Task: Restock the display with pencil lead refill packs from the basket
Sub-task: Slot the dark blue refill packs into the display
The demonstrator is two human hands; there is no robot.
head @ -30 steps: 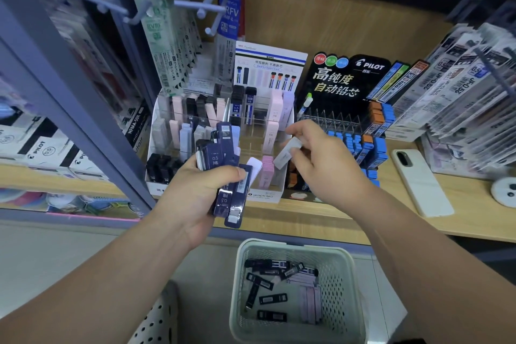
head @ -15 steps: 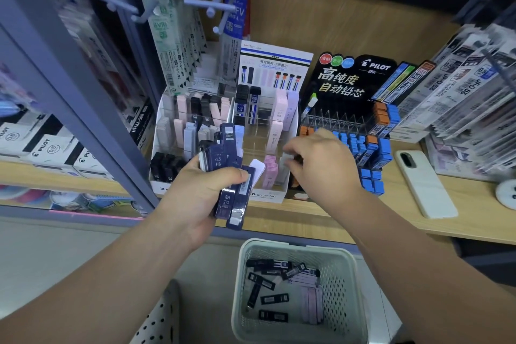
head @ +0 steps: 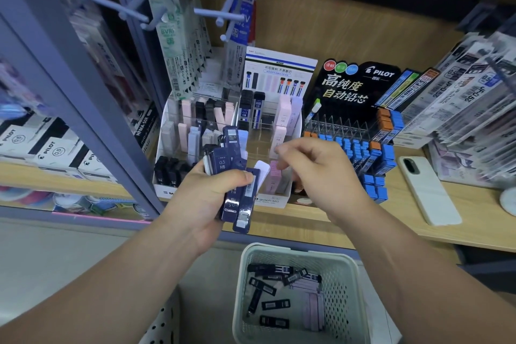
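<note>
My left hand grips a fanned bundle of dark navy lead refill packs marked 0.5 HB, held just in front of the white tiered display. My right hand hovers over the display's front right slots, above the pink packs. Its fingers are loosely curled with nothing between them. Below, the pale green basket holds several black packs and a few pale pink ones.
A black Pilot rack with blue and orange packs stands right of the display. A white phone lies on the wooden shelf. Peg hooks with hanging refills jut out above. A second perforated basket sits at lower left.
My right hand pushed the pale pack it held down into the display's front slots, let it go and lifted away empty. My left hand kept its bundle in place.
</note>
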